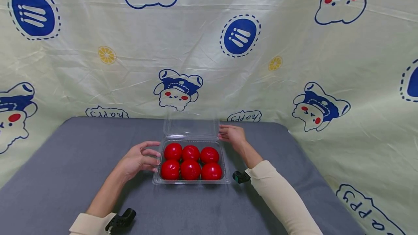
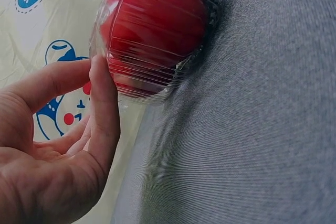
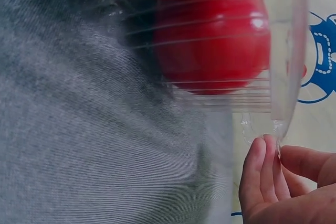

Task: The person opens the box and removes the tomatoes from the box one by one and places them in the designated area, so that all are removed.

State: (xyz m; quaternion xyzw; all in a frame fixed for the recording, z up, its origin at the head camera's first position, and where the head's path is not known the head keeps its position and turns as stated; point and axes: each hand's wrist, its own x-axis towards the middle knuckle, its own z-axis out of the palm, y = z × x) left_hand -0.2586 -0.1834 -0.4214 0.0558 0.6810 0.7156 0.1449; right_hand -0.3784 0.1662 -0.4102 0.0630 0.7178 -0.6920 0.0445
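A clear plastic clamshell box sits on the table, its see-through lid raised and leaning back toward the curtain. Inside are several shiny, round red fruits that look like tomatoes, set in two rows. My left hand is at the box's left side, thumb and fingers spread apart. In the left wrist view its fingertips touch the box's rim. At the back right my right hand pinches the lid's edge between thumb and fingers, as the right wrist view shows near the fingertips.
The box rests on a grey cloth-covered table. A pale printed curtain hangs behind the table and along its right side. Black straps with small devices are on both wrists, over light sleeves.
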